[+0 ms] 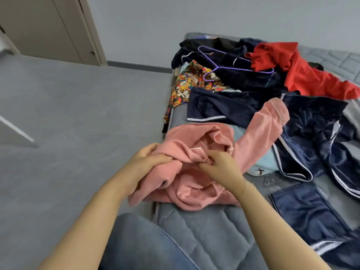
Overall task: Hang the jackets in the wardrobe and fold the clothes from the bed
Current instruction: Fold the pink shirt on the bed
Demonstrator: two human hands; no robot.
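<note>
A pink jacket (196, 184) lies bunched at the near left edge of the grey quilted bed (210, 230), one sleeve stretched up to the right. My left hand (148, 162) grips a fold of the pink cloth on its left side. My right hand (220, 164) pinches the cloth near the collar. Behind lie navy velvet clothes (311, 133), a red garment (300, 71), a patterned garment (187, 84) and a purple hanger (229, 65).
The wardrobe door (48, 28) stands at the back left across grey floor (78, 114). A light blue garment (263, 164) peeks from under the pink sleeve. My knee in jeans (140, 246) is at the bed's near edge.
</note>
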